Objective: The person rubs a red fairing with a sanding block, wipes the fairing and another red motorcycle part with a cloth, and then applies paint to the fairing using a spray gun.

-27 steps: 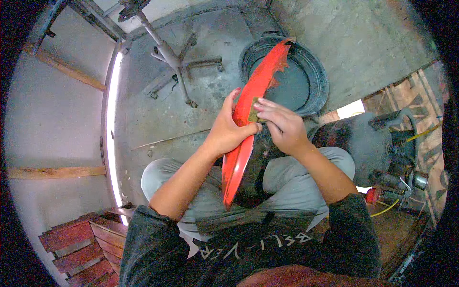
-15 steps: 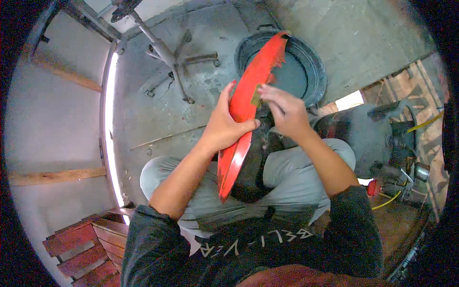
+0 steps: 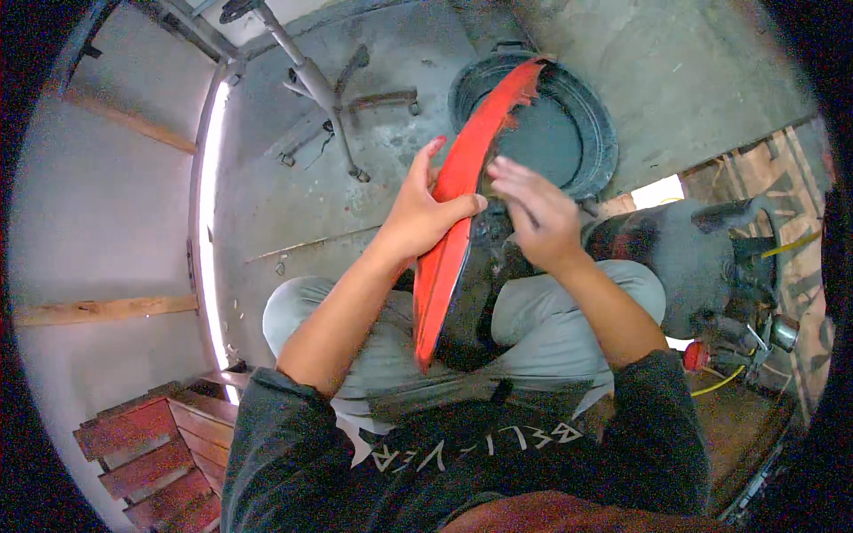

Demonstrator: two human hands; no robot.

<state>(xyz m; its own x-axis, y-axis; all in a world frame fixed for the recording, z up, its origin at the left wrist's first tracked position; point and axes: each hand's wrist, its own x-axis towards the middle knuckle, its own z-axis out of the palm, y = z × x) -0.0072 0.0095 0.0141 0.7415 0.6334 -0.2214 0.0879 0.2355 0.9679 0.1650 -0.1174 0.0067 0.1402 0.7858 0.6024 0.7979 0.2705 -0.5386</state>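
Over a grey concrete floor [image 3: 355,222] with a round black tub [image 3: 591,133], left hand [image 3: 422,213] stays clamped on the long red plastic panel [image 3: 449,244] above the lap, right hand [image 3: 533,213] now lifted, fingers loosely spread against its dark inner side.

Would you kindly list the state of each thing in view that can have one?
Red curved panel: on edge over the lap, top end ragged.
Left hand: gripping the panel.
Right hand: fingers spread, at the panel's inner face.
Black round tub: open on the floor.
Chair base: tipped over.
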